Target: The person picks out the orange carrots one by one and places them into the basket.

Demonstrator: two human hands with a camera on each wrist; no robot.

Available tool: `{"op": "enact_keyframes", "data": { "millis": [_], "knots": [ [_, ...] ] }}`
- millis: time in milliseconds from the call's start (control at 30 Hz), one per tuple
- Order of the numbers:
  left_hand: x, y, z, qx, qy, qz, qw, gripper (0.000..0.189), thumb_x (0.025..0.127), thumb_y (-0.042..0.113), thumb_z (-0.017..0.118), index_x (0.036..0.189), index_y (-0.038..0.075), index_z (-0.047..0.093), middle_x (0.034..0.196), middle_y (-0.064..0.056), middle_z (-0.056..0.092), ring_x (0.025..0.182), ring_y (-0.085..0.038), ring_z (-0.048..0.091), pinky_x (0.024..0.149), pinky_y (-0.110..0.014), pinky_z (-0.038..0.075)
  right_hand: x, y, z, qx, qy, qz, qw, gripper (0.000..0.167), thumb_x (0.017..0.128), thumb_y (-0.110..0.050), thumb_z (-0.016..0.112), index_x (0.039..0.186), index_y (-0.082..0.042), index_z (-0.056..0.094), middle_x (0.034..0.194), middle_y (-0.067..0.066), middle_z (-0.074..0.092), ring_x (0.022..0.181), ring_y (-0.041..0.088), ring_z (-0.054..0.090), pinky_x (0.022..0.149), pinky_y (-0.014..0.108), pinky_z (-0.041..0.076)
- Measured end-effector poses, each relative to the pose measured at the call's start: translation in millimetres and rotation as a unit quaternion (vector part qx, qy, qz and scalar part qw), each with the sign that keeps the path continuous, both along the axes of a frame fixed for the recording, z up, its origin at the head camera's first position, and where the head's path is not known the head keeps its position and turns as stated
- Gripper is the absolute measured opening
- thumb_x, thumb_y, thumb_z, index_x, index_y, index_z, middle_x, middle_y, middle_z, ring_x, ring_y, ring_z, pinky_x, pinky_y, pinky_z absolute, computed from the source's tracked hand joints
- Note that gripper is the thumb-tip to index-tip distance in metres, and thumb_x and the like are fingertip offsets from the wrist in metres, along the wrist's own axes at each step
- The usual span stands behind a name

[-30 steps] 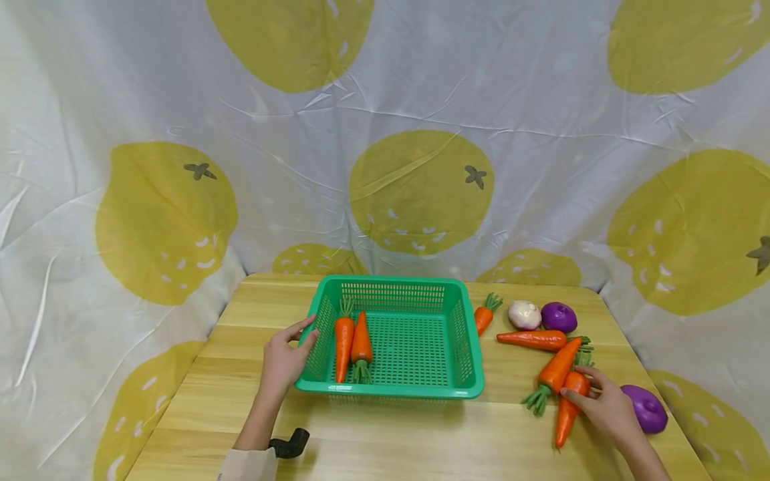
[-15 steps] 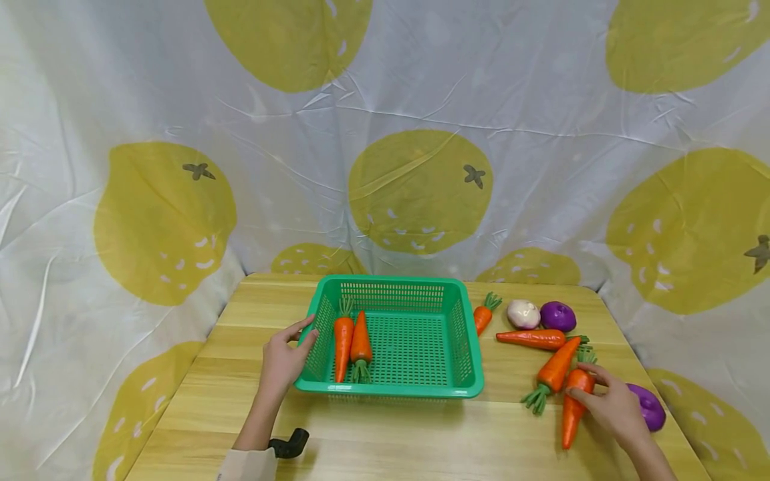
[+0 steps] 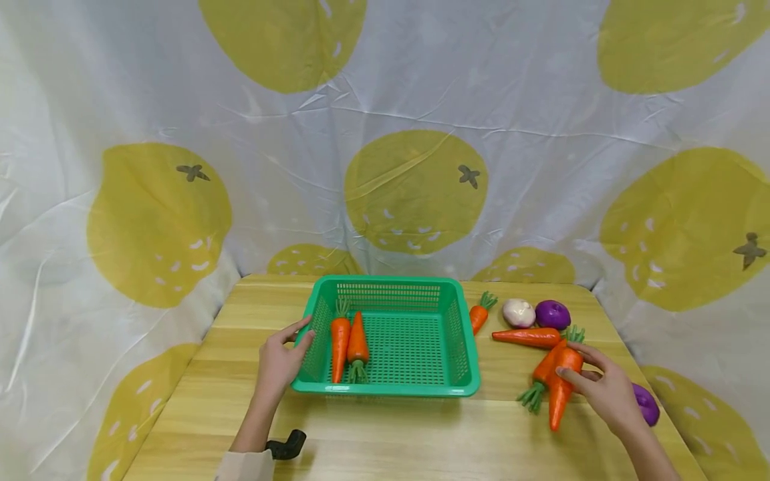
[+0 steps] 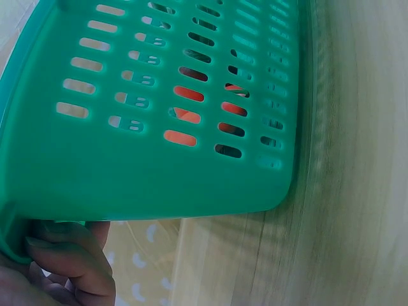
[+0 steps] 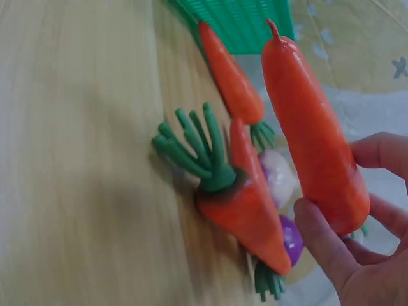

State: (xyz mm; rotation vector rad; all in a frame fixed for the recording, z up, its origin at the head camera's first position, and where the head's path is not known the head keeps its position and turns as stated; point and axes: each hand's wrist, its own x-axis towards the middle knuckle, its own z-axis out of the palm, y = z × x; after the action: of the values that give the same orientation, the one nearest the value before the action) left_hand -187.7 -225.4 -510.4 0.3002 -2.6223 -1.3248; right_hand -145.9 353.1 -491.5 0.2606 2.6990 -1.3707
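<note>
My right hand (image 3: 607, 387) pinches a carrot (image 3: 566, 381) near its leafy end, thumb on one side and fingers on the other. In the right wrist view this carrot (image 5: 312, 134) is raised off the table, tip pointing away from the palm. Behind it, a second carrot (image 5: 242, 213) lies on the table. My left hand (image 3: 283, 361) grips the left rim of a green plastic basket (image 3: 385, 389); the left wrist view has its fingers (image 4: 76, 258) curled under the rim. Inside the basket, one carrot (image 3: 339, 341) lies beside another carrot (image 3: 357, 341), leaves at opposite ends.
Right of the basket lie a carrot (image 3: 478, 319), another carrot (image 3: 526, 337), a whitish round vegetable (image 3: 519, 312) and a purple one (image 3: 552, 314). A further purple vegetable (image 3: 646, 404) sits behind the right hand. A black angled object (image 3: 287, 445) is near the left forearm. Patterned cloth hangs behind.
My right hand has lifted the carrot off the table and shifted it slightly left, so it now overlaps the carrot beside it. The left hand stays on the basket rim.
</note>
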Motion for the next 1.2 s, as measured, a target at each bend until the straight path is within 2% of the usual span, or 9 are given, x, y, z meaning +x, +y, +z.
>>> {"op": "enact_keyframes", "data": {
  "millis": [100,167,267,333,467,533,733,1067,1200],
  "knots": [
    [0.9,-1.0,-0.3,-0.001,-0.001,0.000,1.0000,0.038,0.099,0.035,0.071,0.137,0.030,0.069,0.114,-0.016,0.071,0.048,-0.011,0.035,0.043,-0.024,0.030,-2.5,-8.8,3.8,-0.018,0.021,0.003,0.9996,0.077,0.095,-0.043,0.074,0.157,-0.010,0.042,0.154,0.029,0.040,0.127,0.047,0.060,0.077,0.031,0.062],
    [0.6,-1.3,-0.6,-0.001,-0.001,-0.002,1.0000,0.038,0.099,0.035,0.071,0.137,0.030,0.069,0.114,-0.017,0.071,0.046,-0.010,0.032,0.042,-0.024,0.029,-4.3,-13.5,6.1,-0.032,0.031,0.004,0.9990,0.075,0.095,-0.041,0.074,0.156,-0.010,0.043,0.154,0.026,0.040,0.118,0.028,0.069,0.077,0.030,0.062],
    [0.0,-0.8,-1.1,0.002,-0.001,-0.004,1.0000,0.038,0.099,0.035,0.071,0.137,0.030,0.069,0.115,-0.017,0.070,0.046,-0.009,0.032,0.042,-0.024,0.030,-7.1,-20.5,9.3,-0.049,0.043,0.005,0.9979,0.074,0.095,-0.038,0.075,0.156,-0.010,0.044,0.152,0.023,0.042,0.106,0.003,0.068,0.077,0.029,0.061],
    [-0.2,-0.5,-1.3,0.004,-0.001,-0.005,1.0000,0.039,0.099,0.034,0.071,0.137,0.029,0.069,0.115,-0.018,0.070,0.045,-0.009,0.031,0.041,-0.024,0.030,-9.3,-26.3,11.8,-0.054,0.048,0.009,0.9974,0.073,0.095,-0.039,0.075,0.156,-0.011,0.044,0.153,0.022,0.043,0.110,0.008,0.068,0.078,0.029,0.061],
    [0.5,-0.5,-0.9,0.007,0.002,-0.001,1.0000,0.038,0.099,0.032,0.071,0.137,0.029,0.069,0.113,-0.016,0.069,0.042,-0.008,0.028,0.040,-0.023,0.029,-15.2,-39.6,17.3,-0.062,0.065,0.022,0.9957,0.070,0.097,-0.038,0.073,0.156,-0.013,0.044,0.152,0.021,0.045,0.126,0.042,0.062,0.080,0.026,0.059],
    [0.9,-0.4,-0.2,0.012,0.005,0.000,0.9999,0.038,0.098,0.030,0.072,0.137,0.028,0.069,0.110,-0.016,0.068,0.042,-0.008,0.026,0.040,-0.023,0.029,-19.2,-46.6,19.9,-0.079,0.068,0.031,0.9941,0.069,0.097,-0.038,0.073,0.156,-0.014,0.045,0.153,0.020,0.046,0.124,0.036,0.064,0.081,0.027,0.059],
    [-0.3,-0.2,0.7,0.021,0.009,0.000,0.9997,0.038,0.098,0.029,0.072,0.136,0.028,0.070,0.107,-0.015,0.069,0.040,-0.006,0.025,0.039,-0.021,0.028,-32.1,-74.1,28.5,-0.145,0.081,0.066,0.9838,0.066,0.098,-0.031,0.073,0.155,-0.013,0.045,0.151,0.020,0.046,0.104,-0.004,0.066,0.083,0.032,0.061],
    [-0.1,0.2,-0.3,0.025,0.005,0.000,0.9997,0.038,0.098,0.029,0.072,0.136,0.029,0.070,0.109,-0.016,0.069,0.042,-0.008,0.028,0.040,-0.023,0.030,-56.2,-126.4,35.4,-0.206,0.097,0.096,0.9690,0.062,0.096,-0.021,0.076,0.151,-0.011,0.050,0.151,0.020,0.047,0.105,0.002,0.068,0.082,0.033,0.062],
    [0.7,-0.5,0.0,0.023,0.001,0.002,0.9997,0.038,0.098,0.030,0.072,0.136,0.029,0.069,0.110,-0.016,0.069,0.041,-0.008,0.028,0.040,-0.023,0.030,-64.6,-141.8,37.2,-0.218,0.088,0.099,0.9670,0.061,0.096,-0.020,0.076,0.151,-0.014,0.051,0.151,0.018,0.047,0.111,0.019,0.068,0.082,0.034,0.063]
  ]
}}
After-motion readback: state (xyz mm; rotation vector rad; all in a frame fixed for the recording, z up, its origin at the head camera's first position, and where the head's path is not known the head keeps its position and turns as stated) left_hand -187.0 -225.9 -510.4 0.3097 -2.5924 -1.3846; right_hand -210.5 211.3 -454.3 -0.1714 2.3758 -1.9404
